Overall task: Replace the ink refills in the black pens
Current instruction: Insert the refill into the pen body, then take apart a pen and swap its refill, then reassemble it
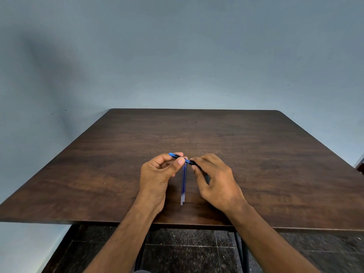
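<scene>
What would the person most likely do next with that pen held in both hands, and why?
Probably twist or pull the two ends apart. The left hand pinches the blue-tipped end of the pen and the right hand grips its black barrel, so it looks ready to open. Two blue refills lie on the table beneath, waiting.

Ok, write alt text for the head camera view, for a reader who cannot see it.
Two bare hands hold a black and blue pen above a dark wooden table, the left hand pinching one end and the right hand gripping the black barrel. Two blue ink refills lie side by side on the table between the hands.
</scene>
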A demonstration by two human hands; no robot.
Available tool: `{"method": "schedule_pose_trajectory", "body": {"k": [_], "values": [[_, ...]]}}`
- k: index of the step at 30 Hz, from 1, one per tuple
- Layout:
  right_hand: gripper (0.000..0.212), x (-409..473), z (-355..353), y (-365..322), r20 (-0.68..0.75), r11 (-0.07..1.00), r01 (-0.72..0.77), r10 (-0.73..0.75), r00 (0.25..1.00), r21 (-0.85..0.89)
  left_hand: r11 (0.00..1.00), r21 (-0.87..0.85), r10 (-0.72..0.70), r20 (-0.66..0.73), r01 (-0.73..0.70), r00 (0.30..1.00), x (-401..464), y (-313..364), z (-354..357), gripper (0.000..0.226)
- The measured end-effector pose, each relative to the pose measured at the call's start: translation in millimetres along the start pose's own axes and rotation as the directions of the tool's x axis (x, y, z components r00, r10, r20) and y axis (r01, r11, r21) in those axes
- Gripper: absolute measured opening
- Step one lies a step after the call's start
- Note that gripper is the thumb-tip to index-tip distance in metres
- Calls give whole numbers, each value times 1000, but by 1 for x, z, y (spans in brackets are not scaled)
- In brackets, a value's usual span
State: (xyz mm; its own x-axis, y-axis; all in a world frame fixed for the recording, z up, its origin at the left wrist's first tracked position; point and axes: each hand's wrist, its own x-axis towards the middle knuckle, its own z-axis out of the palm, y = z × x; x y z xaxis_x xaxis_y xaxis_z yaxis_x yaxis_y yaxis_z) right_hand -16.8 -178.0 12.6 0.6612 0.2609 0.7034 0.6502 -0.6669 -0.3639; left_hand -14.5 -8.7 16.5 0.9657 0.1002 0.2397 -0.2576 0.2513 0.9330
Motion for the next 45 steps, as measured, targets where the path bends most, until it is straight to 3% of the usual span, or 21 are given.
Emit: {"method": "schedule_pose_trajectory", "body": {"k": [6,10,16,23,32,34,36,38,40,42,45], "values": [[24,0,0,0,-12,1000,2,-2,1000,5,999,43,21,-35,-19,999,-1,0,1,32],[37,-1,-1,-1,-25,1000,-5,6,1000,25,1000,16,15,-50,-14,999,-1,2,1,30],[21,1,4,-1,-71,998,70,-70,995,-3,999,29,-17,-80,19,997,0,1,2,32],[22,2,4,0,-68,991,130,-132,989,-33,999,21,-45,-89,47,995,2,-2,0,33],[21,3,4,-1,-42,990,136,-137,990,-27,976,-215,-51,-269,-9,962,7,10,-3,30],[23,3,5,-1,-46,991,133,-134,990,-20,991,-132,-39,-315,-3,948,8,16,-10,18],[22,3,5,0,-56,991,130,-130,990,-17,988,150,30,-330,22,943,7,20,-24,10],[20,4,6,0,-71,992,124,-125,990,-17,859,511,113,-257,36,960,2,20,-39,13],[17,4,7,0,-81,993,118,-119,990,-10,648,760,137,-170,41,976,-4,20,-49,16],[15,4,8,1,-77,993,116,-117,990,-13,528,846,80,-145,81,986,-10,19,-51,16],[14,4,8,1,-70,994,111,-112,991,-18,447,883,17,-169,144,985,-13,19,-49,23]]}}
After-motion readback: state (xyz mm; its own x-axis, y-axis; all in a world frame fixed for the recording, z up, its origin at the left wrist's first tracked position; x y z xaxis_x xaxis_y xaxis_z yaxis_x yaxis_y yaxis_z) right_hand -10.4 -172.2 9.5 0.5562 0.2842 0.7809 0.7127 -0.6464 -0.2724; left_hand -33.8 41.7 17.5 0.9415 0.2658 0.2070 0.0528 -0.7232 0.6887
